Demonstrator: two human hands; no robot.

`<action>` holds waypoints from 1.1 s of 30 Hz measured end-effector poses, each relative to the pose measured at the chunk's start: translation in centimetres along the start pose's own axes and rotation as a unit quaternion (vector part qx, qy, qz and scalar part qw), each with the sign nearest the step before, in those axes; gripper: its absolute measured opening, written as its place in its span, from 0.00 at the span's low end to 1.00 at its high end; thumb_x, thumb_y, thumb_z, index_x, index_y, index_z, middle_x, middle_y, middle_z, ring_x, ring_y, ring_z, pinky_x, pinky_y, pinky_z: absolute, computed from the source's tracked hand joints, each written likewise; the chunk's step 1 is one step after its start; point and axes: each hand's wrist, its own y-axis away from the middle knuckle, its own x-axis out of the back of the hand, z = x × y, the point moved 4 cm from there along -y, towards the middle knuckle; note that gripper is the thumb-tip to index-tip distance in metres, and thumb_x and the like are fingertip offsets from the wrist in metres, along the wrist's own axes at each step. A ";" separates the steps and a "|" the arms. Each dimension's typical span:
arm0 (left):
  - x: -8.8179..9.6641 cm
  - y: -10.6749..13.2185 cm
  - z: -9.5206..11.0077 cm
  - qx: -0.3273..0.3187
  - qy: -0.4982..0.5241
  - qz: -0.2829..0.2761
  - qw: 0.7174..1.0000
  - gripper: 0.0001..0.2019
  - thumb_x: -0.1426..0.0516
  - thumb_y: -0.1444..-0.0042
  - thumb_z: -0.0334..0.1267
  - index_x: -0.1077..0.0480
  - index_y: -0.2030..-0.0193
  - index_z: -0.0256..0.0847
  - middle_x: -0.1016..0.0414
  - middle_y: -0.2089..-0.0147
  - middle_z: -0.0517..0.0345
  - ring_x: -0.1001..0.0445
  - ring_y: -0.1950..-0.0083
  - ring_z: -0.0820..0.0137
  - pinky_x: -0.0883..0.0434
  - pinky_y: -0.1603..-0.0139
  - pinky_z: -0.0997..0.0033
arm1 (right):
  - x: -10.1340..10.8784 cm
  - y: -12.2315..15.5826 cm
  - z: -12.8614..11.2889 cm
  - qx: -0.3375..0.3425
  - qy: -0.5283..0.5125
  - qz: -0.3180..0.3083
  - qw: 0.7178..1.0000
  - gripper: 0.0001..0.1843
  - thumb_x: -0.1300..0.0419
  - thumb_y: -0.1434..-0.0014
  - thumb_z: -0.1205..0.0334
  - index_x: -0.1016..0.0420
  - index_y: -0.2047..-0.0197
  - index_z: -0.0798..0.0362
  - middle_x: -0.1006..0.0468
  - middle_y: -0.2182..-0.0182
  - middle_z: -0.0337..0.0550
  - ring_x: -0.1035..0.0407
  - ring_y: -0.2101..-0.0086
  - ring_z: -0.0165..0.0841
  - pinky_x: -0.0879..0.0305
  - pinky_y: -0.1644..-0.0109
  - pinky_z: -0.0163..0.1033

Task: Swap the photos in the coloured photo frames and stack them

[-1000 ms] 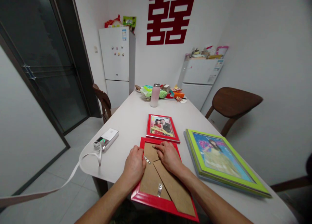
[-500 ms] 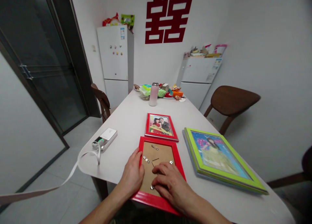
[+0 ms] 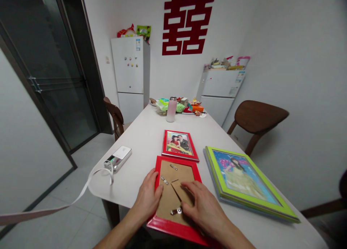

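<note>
A red photo frame (image 3: 187,230) lies back side up at the near edge of the table, with its brown backing board (image 3: 169,200) showing. Several small metal clips sit on that board, among them a bottom clip (image 3: 176,211) and a left clip (image 3: 164,180). A dark slit runs slantwise across the board's middle. My left hand (image 3: 148,195) grips the frame's left side, thumb on top. Over the right part of the board is my right hand (image 3: 204,207), fingers curved and thumb apart from them, the thumb tip beside the bottom clip. It covers the board's right-hand clip.
Beyond lies a smaller red frame (image 3: 180,145) with a couple's photo. Green-edged frames (image 3: 252,180) are stacked at right. A corded white device (image 3: 118,158) is at left. A pink bottle (image 3: 171,110) stands before packets (image 3: 162,106). Chairs (image 3: 260,117) flank the table.
My right hand has shifted right and its thumb and fingers have spread, uncovering the bottom clip and the slit. My left hand keeps its grip. The view has tilted slightly upward.
</note>
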 end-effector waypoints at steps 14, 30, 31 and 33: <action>4.6 -1.0 -2.1 0.181 0.268 0.030 0.946 0.09 0.50 0.54 0.43 0.39 0.72 0.39 0.32 0.78 0.64 0.32 0.77 0.72 0.37 0.77 0.76 | 1.7 0.6 0.6 0.016 -0.013 0.048 0.999 0.19 0.52 0.49 0.57 0.35 0.54 0.54 0.32 0.61 0.48 0.35 0.63 0.35 0.40 0.57 0.40; 9.3 -0.9 -7.0 0.190 0.050 0.042 0.980 0.12 0.47 0.58 0.43 0.35 0.68 0.38 0.35 0.80 0.64 0.32 0.75 0.68 0.38 0.74 0.73 | 0.8 0.2 4.5 -0.105 0.102 0.012 0.989 0.29 0.54 0.53 0.64 0.47 0.46 0.64 0.29 0.62 0.57 0.32 0.64 0.40 0.40 0.60 0.41; 9.3 -0.9 -6.7 0.178 0.024 0.049 0.983 0.13 0.46 0.59 0.42 0.34 0.65 0.38 0.33 0.79 0.63 0.31 0.72 0.66 0.37 0.71 0.71 | 0.9 0.3 4.6 -0.110 0.095 0.014 0.989 0.29 0.53 0.53 0.65 0.48 0.46 0.64 0.29 0.62 0.56 0.32 0.64 0.40 0.40 0.61 0.41; 9.4 -0.9 -6.0 0.148 -0.023 0.067 0.986 0.15 0.45 0.60 0.38 0.34 0.62 0.39 0.30 0.72 0.58 0.31 0.64 0.61 0.37 0.62 0.65 | 1.0 0.3 4.6 -0.117 0.077 0.022 0.990 0.31 0.53 0.55 0.65 0.49 0.45 0.63 0.28 0.64 0.54 0.32 0.66 0.39 0.40 0.63 0.40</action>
